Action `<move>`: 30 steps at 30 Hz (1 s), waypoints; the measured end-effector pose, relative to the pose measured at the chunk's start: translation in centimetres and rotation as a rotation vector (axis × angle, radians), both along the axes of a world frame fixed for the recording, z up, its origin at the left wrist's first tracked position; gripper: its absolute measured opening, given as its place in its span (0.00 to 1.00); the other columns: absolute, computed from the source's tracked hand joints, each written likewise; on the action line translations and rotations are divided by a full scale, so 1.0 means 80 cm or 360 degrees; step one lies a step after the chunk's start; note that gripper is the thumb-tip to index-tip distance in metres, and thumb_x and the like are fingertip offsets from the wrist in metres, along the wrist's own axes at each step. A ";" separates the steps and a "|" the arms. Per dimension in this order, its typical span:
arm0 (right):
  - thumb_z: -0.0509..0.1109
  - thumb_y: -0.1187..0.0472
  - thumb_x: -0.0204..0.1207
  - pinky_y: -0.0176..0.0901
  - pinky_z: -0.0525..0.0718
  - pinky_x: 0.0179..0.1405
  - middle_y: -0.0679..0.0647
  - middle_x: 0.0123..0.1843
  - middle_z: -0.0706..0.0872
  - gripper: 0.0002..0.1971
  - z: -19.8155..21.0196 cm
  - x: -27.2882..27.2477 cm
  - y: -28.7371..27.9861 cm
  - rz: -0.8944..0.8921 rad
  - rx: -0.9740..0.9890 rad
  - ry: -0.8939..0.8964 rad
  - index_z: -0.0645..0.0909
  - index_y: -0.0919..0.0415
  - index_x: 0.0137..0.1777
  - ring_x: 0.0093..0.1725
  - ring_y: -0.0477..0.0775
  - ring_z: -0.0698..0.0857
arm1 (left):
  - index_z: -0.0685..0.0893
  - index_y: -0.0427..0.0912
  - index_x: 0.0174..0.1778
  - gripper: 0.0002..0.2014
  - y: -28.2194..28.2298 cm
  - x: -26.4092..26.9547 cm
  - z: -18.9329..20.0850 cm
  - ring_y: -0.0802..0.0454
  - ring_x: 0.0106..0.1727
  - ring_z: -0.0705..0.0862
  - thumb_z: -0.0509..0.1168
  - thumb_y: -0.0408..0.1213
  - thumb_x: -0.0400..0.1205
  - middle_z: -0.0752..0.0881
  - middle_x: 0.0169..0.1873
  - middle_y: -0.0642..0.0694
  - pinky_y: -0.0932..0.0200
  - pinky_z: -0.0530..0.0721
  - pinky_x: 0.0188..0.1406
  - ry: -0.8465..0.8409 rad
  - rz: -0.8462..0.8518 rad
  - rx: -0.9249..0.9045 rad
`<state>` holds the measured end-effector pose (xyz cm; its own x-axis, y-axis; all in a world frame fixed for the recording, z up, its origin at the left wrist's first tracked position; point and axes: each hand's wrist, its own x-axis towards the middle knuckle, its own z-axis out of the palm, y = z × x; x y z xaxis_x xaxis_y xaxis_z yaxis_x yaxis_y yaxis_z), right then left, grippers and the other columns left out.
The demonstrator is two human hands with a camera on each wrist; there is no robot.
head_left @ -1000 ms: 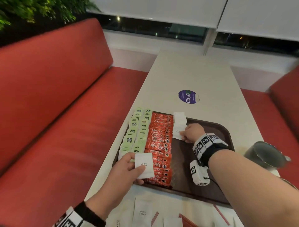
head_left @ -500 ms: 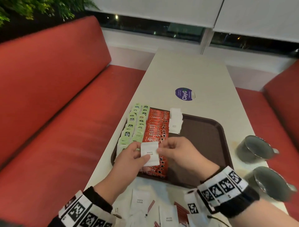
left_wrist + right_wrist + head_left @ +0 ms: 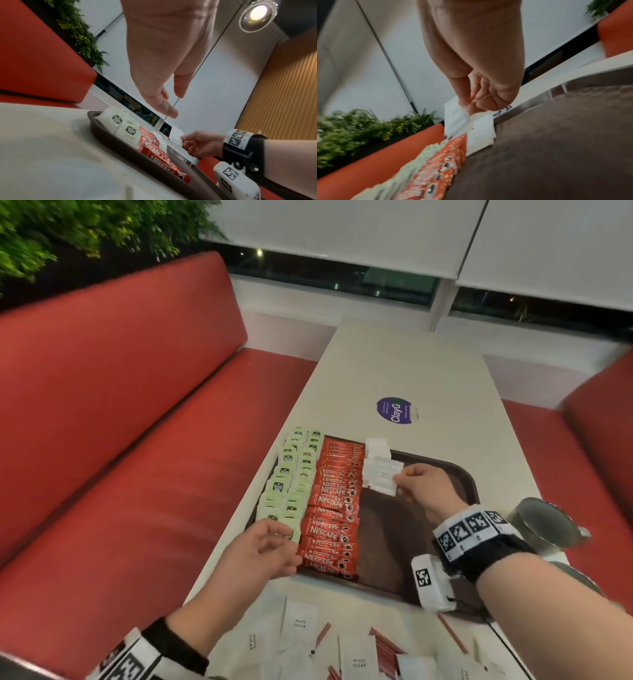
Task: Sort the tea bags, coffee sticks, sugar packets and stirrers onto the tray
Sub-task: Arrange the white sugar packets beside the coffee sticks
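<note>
A dark brown tray (image 3: 466, 474) lies on the table with two rows of green tea bags (image 3: 291, 481) at its left, red coffee sticks (image 3: 334, 508) beside them and a short row of white sugar packets (image 3: 376, 453) further right. My right hand (image 3: 399, 484) pinches one white sugar packet (image 3: 382, 477) (image 3: 455, 115) by its corner, just over the near end of that row. My left hand (image 3: 274, 553) hovers with relaxed fingers over the tray's near left corner and holds nothing (image 3: 164, 106). More sugar packets (image 3: 299, 625) and red stirrers (image 3: 387, 648) lie on the table before the tray.
Two grey mugs (image 3: 544, 525) stand on the table right of the tray. A purple round sticker (image 3: 395, 410) marks the table beyond it. Red bench seats (image 3: 137, 440) flank the table on both sides. The tray's right half is bare.
The sugar packet passed from my left hand to my right, which carried it forward to the row of sugar packets. My left hand drew back and now holds nothing.
</note>
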<state>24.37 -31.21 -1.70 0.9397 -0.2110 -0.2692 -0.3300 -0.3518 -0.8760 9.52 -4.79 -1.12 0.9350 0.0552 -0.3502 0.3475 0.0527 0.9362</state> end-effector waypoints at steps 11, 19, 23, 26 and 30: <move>0.68 0.70 0.77 0.35 0.79 0.21 0.55 0.32 0.81 0.08 -0.049 0.063 0.012 0.0127 -0.0285 0.0350 0.76 0.61 0.39 0.28 0.49 0.80 | 0.82 0.35 0.50 0.05 0.051 -0.050 -0.020 0.44 0.42 0.89 0.67 0.25 0.80 0.86 0.38 0.39 0.57 0.87 0.42 0.0052 0.0239 0.0043; 0.67 0.62 0.79 0.47 0.83 0.43 0.54 0.32 0.82 0.10 -0.038 0.057 0.008 0.0204 -0.0500 0.0248 0.80 0.63 0.36 0.35 0.54 0.82 | 0.82 0.39 0.50 0.06 0.047 -0.066 -0.019 0.46 0.44 0.90 0.70 0.30 0.79 0.87 0.40 0.42 0.54 0.88 0.48 0.0056 0.0232 0.0176; 0.71 0.59 0.76 0.49 0.85 0.44 0.55 0.39 0.87 0.04 0.004 0.006 0.028 0.0168 -0.0357 -0.0196 0.83 0.58 0.41 0.38 0.53 0.85 | 0.85 0.49 0.44 0.07 0.058 -0.074 -0.024 0.53 0.41 0.85 0.74 0.36 0.73 0.87 0.41 0.49 0.59 0.85 0.47 0.0015 0.0091 0.0634; 0.74 0.57 0.74 0.42 0.83 0.40 0.48 0.39 0.88 0.03 0.031 -0.080 0.057 0.0577 -0.0319 -0.0301 0.84 0.53 0.40 0.39 0.49 0.87 | 0.82 0.58 0.44 0.08 0.064 -0.085 -0.026 0.59 0.49 0.82 0.72 0.39 0.76 0.85 0.45 0.59 0.71 0.75 0.43 -0.0010 -0.0186 0.1131; 0.73 0.54 0.74 0.40 0.81 0.49 0.48 0.50 0.87 0.08 0.018 -0.177 0.099 0.1490 -0.0940 -0.0093 0.84 0.53 0.52 0.50 0.50 0.84 | 0.76 0.54 0.69 0.23 0.055 -0.093 -0.036 0.57 0.68 0.72 0.70 0.43 0.77 0.77 0.64 0.59 0.67 0.68 0.62 0.0049 -0.0630 0.1611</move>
<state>10.24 -23.27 -0.26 0.8029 0.5088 -0.3106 0.3211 -0.8082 -0.4936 2.11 -0.39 -3.97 0.9415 0.0282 -0.3357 0.1944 -0.8593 0.4731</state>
